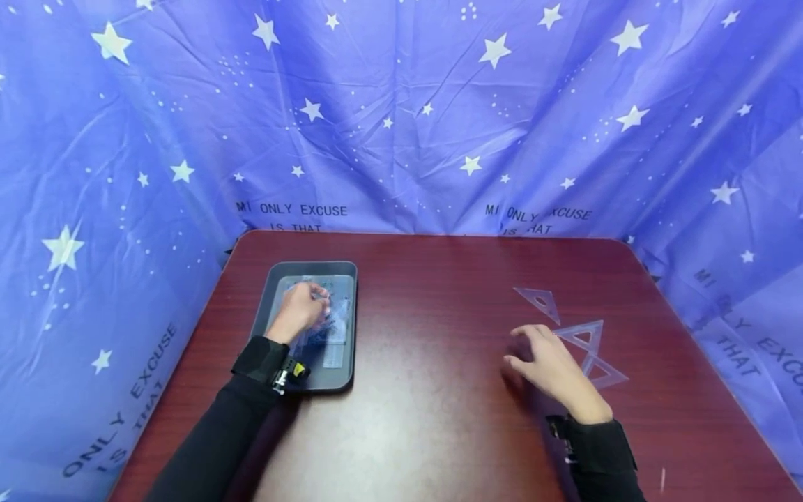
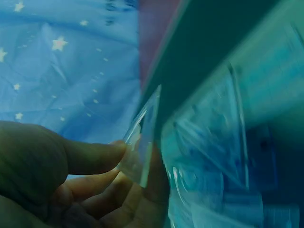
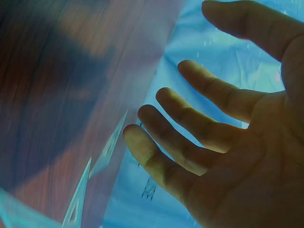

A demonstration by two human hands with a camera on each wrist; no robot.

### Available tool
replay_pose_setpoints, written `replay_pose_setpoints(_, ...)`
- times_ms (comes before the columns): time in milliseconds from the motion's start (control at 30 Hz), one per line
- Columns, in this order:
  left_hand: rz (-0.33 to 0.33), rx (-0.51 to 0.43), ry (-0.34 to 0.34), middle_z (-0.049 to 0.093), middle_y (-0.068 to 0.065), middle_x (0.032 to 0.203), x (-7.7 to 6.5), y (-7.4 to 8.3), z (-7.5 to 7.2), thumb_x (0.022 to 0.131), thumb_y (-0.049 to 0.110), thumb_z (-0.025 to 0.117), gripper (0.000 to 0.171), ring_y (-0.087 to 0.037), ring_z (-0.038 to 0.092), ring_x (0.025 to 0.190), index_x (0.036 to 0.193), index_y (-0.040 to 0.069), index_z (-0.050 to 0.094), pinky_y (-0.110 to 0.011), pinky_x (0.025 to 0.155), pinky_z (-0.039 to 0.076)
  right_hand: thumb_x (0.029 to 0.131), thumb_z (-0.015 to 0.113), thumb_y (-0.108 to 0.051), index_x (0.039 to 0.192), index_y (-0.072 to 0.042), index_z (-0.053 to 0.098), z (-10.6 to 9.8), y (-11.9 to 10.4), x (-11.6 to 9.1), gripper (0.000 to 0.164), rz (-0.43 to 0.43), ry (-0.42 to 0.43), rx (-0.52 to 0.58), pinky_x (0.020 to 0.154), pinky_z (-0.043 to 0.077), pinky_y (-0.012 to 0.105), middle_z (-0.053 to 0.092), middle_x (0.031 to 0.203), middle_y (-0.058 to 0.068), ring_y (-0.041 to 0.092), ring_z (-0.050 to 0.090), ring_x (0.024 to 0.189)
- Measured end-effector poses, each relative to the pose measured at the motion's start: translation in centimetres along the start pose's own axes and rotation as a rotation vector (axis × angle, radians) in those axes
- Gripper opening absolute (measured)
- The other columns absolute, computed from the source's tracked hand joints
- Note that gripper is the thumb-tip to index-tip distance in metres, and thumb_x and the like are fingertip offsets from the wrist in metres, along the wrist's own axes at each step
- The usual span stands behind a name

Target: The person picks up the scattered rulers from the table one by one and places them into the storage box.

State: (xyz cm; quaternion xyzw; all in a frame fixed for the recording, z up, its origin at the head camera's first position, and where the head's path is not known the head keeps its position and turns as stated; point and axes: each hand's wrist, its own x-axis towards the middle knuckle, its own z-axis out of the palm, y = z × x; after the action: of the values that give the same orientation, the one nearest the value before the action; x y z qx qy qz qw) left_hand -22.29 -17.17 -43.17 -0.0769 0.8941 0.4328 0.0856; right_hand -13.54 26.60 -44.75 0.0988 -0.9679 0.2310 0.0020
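Observation:
My left hand [image 1: 302, 308] is over the grey tray [image 1: 352, 335] on the left of the table. Between thumb and fingers it pinches a small clear set square [image 2: 148, 142], seen nearly edge-on in the left wrist view. Below it, several clear plastic pieces [image 2: 213, 128] lie in a loose pile inside the tray, some blurred. My right hand [image 1: 555, 366] hovers at the right side with fingers spread and nothing in its grasp. Beside it on the table lie three clear set squares: a far one [image 1: 547, 302], a middle one [image 1: 596, 335] and a near one [image 1: 611, 380].
The dark red table [image 1: 426, 314] has a back edge against a blue star-print curtain [image 1: 401, 125], which also hangs at both sides. A thin pale sliver [image 1: 663, 480] shows near the front right.

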Motion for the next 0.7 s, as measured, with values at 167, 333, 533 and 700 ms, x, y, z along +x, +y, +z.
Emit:
replay_pose_setpoints(167,-0.006,0.123,-0.013,0.077,-0.013,0.088,0.8,-1.0,-0.6,0.103,0.006,0.061,0.014,-0.013,0.067,0.066,0.11,-0.001,0.07,-0.027,0.055,0.061,0.095,0.081,-0.02,0.13,0.007,0.064,-1.2,1.9,-0.8,0.047,0.044,0.01,-0.013,0.1,0.051,0.068,0.064,0.132,0.034,0.052,0.06,0.124)
replay_pose_setpoints(333,-0.001,0.181,-0.02,0.078,-0.013,0.089,1.3,-1.7,-0.9,0.101,0.005,0.059,0.017,-0.011,0.064,0.064,0.111,-0.002,0.071,-0.026,0.054,0.058,0.095,0.081,-0.021,0.132,0.009,0.064,-2.1,4.0,-2.0,0.051,0.095,0.021,-0.029,0.104,0.048,0.07,0.063,0.133,0.036,0.055,0.058,0.126)
replay_pose_setpoints(533,0.152,0.299,0.048,0.066,-0.006,0.073,2.7,-3.9,-0.9,0.097,0.01,0.06,0.015,-0.02,0.057,0.062,0.088,0.006,0.071,-0.032,0.062,0.048,0.096,0.079,-0.023,0.134,0.014,0.06,-3.7,6.4,-2.9,0.056,0.169,0.007,-0.045,0.102,0.047,0.071,0.06,0.131,0.04,0.055,0.058,0.12)
replay_pose_setpoints(700,0.271,0.327,0.111,0.045,0.002,0.055,3.7,-5.2,-0.4,0.089,0.009,0.057,0.035,-0.024,0.045,0.058,0.057,0.018,0.049,-0.033,0.057,0.037,0.097,0.077,-0.025,0.137,0.016,0.057,-4.5,8.1,-3.4,0.061,0.228,-0.021,-0.052,0.103,0.045,0.074,0.056,0.133,0.045,0.059,0.054,0.123)
